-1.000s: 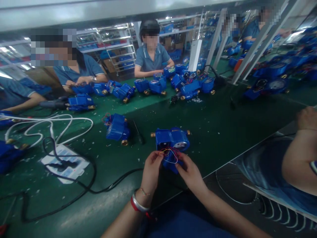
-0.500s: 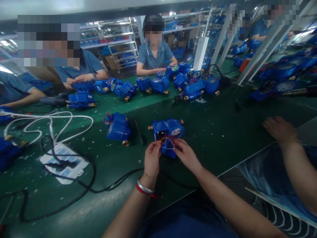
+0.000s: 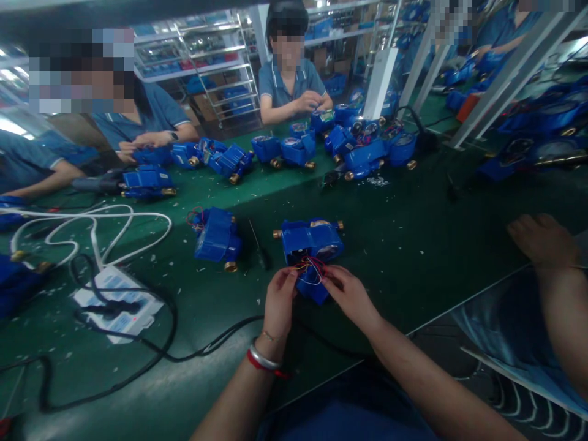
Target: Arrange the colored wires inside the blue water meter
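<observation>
In front of me a blue water meter (image 3: 312, 237) with brass pipe ends lies on the green table, its housing open on my side. Thin red, yellow and white wires (image 3: 313, 263) come out of it. My left hand (image 3: 281, 294) pinches the wires at their left side, fingertips close to the housing. At the right side of the same bundle, my right hand (image 3: 349, 293) has its thumb and fingers closed on the wires. Below the wires a blue flap (image 3: 316, 291) hangs toward me, partly hidden by my hands.
Left of the meter lie a screwdriver (image 3: 261, 254) and another blue meter (image 3: 215, 236). Further left are a white power strip (image 3: 120, 300) and black cables (image 3: 174, 334). Several meters (image 3: 362, 153) stand along the back, before co-workers. A neighbour's hand (image 3: 544, 239) rests at the right.
The meter has tipped slightly toward me, so its dial shows less. Both hands keep hold of the wires, a little lower. The co-worker opposite has raised their hands.
</observation>
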Motion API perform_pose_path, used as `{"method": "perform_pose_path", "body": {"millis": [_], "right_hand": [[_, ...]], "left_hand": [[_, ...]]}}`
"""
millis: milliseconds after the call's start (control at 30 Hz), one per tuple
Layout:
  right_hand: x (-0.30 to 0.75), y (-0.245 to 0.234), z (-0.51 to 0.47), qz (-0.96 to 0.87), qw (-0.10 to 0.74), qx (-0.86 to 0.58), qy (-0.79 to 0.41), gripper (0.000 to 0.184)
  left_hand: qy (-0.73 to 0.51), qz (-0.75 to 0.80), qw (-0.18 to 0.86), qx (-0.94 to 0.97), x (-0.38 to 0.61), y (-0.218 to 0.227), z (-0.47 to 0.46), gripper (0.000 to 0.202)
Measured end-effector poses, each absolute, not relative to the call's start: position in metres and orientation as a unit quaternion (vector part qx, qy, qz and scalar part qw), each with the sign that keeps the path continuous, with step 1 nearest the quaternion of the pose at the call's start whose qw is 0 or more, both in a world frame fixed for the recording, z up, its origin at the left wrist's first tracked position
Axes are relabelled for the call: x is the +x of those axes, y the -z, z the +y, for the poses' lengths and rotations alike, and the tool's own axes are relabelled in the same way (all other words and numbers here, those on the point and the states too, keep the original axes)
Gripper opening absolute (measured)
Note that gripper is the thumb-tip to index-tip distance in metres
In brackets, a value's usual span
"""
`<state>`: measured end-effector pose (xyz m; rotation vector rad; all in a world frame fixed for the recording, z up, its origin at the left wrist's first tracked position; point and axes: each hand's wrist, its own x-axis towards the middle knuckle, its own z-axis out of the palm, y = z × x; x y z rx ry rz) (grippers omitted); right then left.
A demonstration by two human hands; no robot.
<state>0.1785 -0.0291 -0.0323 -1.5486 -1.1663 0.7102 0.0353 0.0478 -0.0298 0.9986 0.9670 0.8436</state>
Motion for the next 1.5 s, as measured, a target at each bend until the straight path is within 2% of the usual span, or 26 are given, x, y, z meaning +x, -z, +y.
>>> {"method": "perform_pose_path", "body": {"millis": [100,200,400,533,800,1167,1500], "right_hand": [[0.178,0.033,-0.030,-0.481,0.538,-0.640,-0.264,0.028],[0.179,0.030,-0.032,-0.497,0.552,-0.623,-0.246,0.023],[0.182,0.023,-0.034,-0.535,0.524,-0.603,-0.274,0.012],[0.182,0.026,-0.033,-0.508,0.542,-0.605,-0.285,0.005],[0.182,0.031,-0.032,-0.443,0.582,-0.587,-0.347,0.012],[0.181,0.024,-0.034,-0.421,0.545,-0.633,-0.353,0.025],[0.184,0.038,-0.033,-0.413,0.556,-0.632,-0.348,0.031]], "left_hand": [[-0.375,0.431,0.689,0.447,0.035,0.031,0.047,0.030],[-0.376,0.429,0.688,0.449,0.035,0.033,0.047,0.029],[-0.373,0.428,0.683,0.460,0.035,0.032,0.046,0.029],[-0.369,0.428,0.676,0.474,0.036,0.030,0.045,0.029],[-0.364,0.422,0.674,0.484,0.034,0.033,0.046,0.030],[-0.368,0.418,0.679,0.478,0.033,0.035,0.047,0.032],[-0.370,0.426,0.673,0.479,0.033,0.035,0.046,0.032]]}}
